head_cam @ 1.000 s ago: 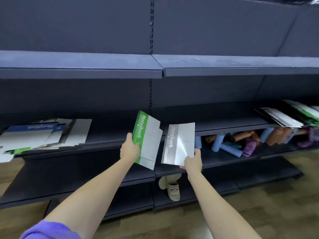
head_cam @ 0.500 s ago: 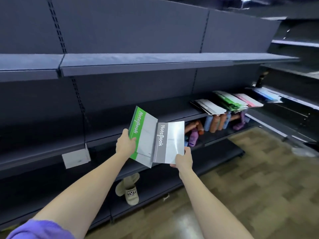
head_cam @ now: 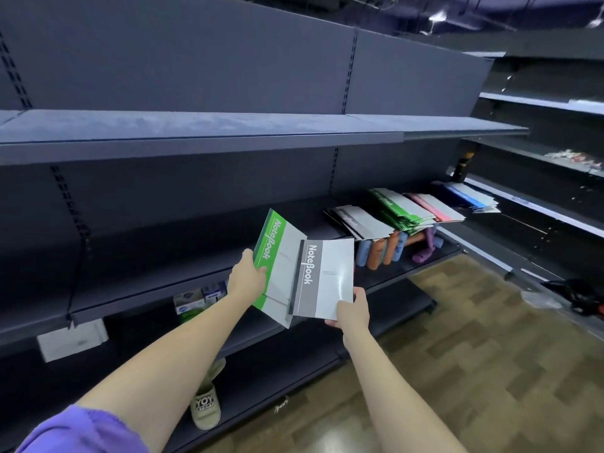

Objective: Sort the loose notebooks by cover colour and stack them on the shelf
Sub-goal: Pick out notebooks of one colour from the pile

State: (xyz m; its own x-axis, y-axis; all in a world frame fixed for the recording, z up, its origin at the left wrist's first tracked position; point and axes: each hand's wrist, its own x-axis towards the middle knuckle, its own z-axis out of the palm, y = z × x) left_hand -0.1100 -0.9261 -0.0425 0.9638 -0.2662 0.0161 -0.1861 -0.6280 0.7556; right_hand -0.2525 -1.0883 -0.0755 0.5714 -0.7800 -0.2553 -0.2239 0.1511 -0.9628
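— Currently held: green notebook point(head_cam: 273, 256) gripped in your left hand point(head_cam: 245, 278), grey notebook point(head_cam: 322, 278) pinched at its corner in your right hand point(head_cam: 351, 308).
— Risk: corner pinch slips; covers overlap; green stack point(head_cam: 400, 209) and grey stack point(head_cam: 359, 220) adjoin, so misfiling.

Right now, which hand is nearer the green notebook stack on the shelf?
Right. The right hand, gripping the grey notebook, sits below-left of the green stack; the left hand, gripping the green notebook, is farther left.
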